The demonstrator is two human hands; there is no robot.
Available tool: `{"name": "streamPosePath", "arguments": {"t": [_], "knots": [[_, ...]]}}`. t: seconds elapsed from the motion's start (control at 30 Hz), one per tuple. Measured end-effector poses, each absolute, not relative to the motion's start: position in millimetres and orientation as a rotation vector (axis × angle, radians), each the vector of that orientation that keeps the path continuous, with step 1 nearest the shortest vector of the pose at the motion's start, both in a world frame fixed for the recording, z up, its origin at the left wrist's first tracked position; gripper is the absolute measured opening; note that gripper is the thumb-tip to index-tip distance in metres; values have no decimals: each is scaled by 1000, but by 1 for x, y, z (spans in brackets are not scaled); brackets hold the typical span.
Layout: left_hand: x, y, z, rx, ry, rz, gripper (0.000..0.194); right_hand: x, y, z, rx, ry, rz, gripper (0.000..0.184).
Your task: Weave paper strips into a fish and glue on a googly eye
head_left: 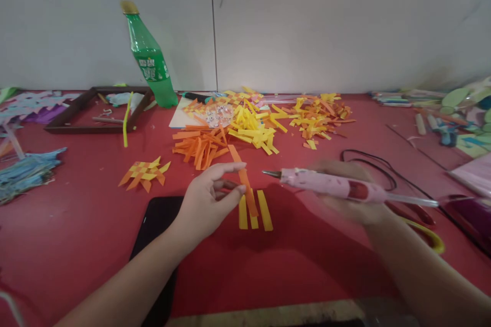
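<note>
My left hand has its thumb and index finger closed at the edge of an orange paper strip. The strip slants over three yellow paper strips laid side by side on the red table. In my right hand, slightly smeared by motion, is a pink hot glue gun. Its metal nozzle points left toward the orange strip without touching it, and a clear glue stick sticks out of the back. Left of my left hand lies a woven orange and yellow paper piece.
Piles of orange strips and yellow strips lie ahead. A green bottle stands by a brown frame. A black phone is under my left forearm. Scissors and a black cable lie at right.
</note>
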State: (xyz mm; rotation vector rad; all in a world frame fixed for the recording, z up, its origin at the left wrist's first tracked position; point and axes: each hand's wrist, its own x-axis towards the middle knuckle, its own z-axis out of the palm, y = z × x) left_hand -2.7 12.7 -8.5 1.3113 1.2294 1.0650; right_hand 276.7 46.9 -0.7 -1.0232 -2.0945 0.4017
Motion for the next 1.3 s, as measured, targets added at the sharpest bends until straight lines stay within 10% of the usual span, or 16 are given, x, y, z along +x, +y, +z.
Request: {"name": "streamPosePath", "arguments": {"t": [1.3], "knots": [[-1,8,-16,1915,1269,1117,36,247,23,-7,-949,-2290,-25,11]]}}
